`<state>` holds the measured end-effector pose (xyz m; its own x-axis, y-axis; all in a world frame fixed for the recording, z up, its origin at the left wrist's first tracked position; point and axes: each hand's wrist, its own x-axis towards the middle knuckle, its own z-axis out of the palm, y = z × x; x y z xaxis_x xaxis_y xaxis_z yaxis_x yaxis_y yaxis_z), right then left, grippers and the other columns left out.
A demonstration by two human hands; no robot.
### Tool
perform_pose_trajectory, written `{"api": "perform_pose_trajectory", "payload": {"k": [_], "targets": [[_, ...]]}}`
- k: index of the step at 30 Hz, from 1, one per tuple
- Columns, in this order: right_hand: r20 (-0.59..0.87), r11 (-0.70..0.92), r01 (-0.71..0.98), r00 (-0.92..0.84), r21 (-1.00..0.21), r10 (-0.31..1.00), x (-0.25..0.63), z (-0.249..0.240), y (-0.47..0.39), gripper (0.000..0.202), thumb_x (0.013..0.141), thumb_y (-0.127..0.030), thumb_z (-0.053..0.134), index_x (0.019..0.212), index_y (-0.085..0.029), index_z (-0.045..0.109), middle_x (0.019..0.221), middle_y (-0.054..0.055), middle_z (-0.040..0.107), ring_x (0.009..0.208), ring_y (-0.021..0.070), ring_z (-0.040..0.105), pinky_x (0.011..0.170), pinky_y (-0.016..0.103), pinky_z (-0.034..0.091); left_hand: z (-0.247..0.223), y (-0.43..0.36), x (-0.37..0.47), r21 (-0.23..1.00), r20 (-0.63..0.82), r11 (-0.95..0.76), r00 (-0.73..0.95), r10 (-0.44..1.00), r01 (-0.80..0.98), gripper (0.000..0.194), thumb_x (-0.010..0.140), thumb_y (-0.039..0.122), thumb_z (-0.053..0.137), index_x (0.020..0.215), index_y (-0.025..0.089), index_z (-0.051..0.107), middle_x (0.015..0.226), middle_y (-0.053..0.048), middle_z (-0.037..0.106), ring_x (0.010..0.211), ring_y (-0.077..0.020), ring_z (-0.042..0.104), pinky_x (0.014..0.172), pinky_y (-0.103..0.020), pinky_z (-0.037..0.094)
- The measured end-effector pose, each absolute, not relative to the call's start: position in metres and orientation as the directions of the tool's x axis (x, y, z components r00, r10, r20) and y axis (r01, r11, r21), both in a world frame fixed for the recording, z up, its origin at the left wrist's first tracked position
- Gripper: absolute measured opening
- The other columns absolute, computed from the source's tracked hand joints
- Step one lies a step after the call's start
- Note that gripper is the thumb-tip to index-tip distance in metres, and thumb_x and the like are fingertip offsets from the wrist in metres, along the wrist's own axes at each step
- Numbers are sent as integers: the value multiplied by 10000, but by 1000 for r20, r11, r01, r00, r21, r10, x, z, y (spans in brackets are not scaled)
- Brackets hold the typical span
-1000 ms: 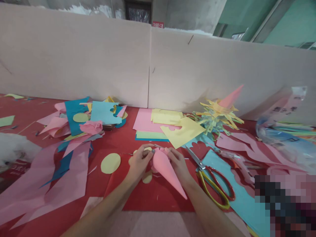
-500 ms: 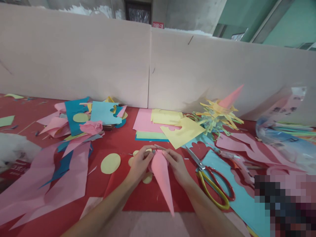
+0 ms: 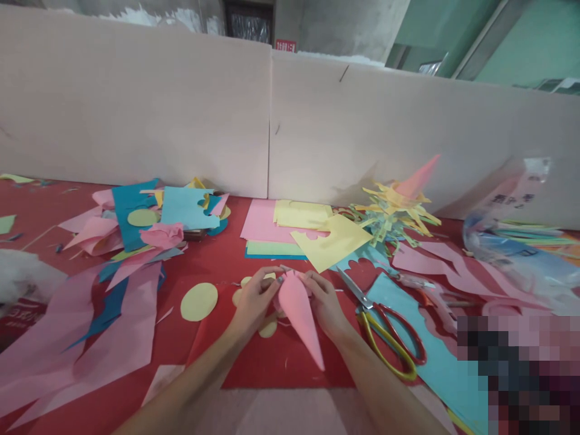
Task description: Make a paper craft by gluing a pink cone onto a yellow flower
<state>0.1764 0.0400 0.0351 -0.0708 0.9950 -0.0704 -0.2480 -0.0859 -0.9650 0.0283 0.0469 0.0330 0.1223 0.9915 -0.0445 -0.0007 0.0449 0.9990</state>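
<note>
The grip of the left hand [image 3: 257, 296] is narrow, thumb and fingers pinching the wide far end of a pink cone [image 3: 301, 314]. The right hand [image 3: 325, 296] pinches the same end from the right, so the cone is held between the two. It lies over the near middle of the red bench [image 3: 217, 251], its tip pointing near and slightly right.

A yellow disc [image 3: 199, 302] lies flat to the left of the left hand, and smaller yellow pieces [image 3: 267, 328] show just beside that hand, partly hidden. Near the right hand, on its right, lie scissors [image 3: 368, 304] with one red and one yellow handle, their blades pointing far and left; a light blue sheet [image 3: 448, 374] extends to their right.

Beyond the hands is a yellow sheet [image 3: 338, 241] with a notched edge. Farther right, a fringed yellow piece [image 3: 389, 198] carries a pink spike [image 3: 419, 178] tilted right. White panels [image 3: 136, 103] stand along the far side.
</note>
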Motion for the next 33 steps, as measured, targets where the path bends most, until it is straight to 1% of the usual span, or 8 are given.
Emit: {"api": "perform_pose_trajectory", "payload": {"k": [3,8,10,14,18,21,28,33], "targets": [[-55,-76,-192,-112,-978,992,176,36,40,305,738,-415,608,579,-176,503,695,0,556,607,110,434,538,224,326,34,46,28,998,-54,51,117,992,31,299,774,373,506,997,175,538,582,25,592,522,-110,523,482,-190,368],[-102,-122,-218,-100,-968,990,178,34,42,306,711,-449,625,600,-189,507,588,-36,521,531,96,398,520,240,296,34,47,28,999,-28,24,69,997,48,291,772,388,505,961,176,567,680,6,618,600,-120,546,527,-197,396],[-101,-120,-218,-96,-969,990,178,34,42,294,722,-449,616,619,-190,520,611,-34,539,535,98,409,533,244,307,33,47,28,999,-27,24,103,994,30,316,775,409,506,981,174,555,642,13,604,574,-117,533,516,-198,386],[-71,-98,-200,-135,-975,988,178,35,41,310,763,-443,573,607,-179,523,735,9,595,643,129,489,579,247,346,32,46,27,998,-59,56,144,988,26,340,778,407,509,1030,180,532,554,35,558,523,-110,493,493,-195,362],[-57,-78,-131,-153,-988,987,179,32,43,288,740,-401,609,579,-177,524,924,31,620,791,168,537,638,251,369,33,45,26,998,-34,29,85,996,60,281,779,357,484,980,190,589,698,7,603,633,-120,529,551,-199,395],[-49,-64,-94,-148,-993,988,179,30,44,302,748,-380,602,544,-182,501,788,11,612,767,165,540,642,249,364,33,46,25,997,-20,16,51,999,78,268,775,342,476,953,194,609,769,1,615,677,-117,536,580,-195,407],[-33,-47,-86,-154,-995,987,177,31,41,313,754,-409,589,545,-187,519,650,11,580,685,156,533,613,259,367,34,45,26,991,-86,80,54,995,103,267,772,373,483,963,225,598,517,61,485,481,-87,433,456,-176,346],[-66,-81,-100,-152,-992,986,178,31,42,283,734,-429,608,605,-180,572,944,36,635,705,148,544,584,253,377,38,43,26,995,-49,47,22,999,88,260,784,366,468,943,215,607,595,41,536,547,-89,478,504,-174,387]]}}
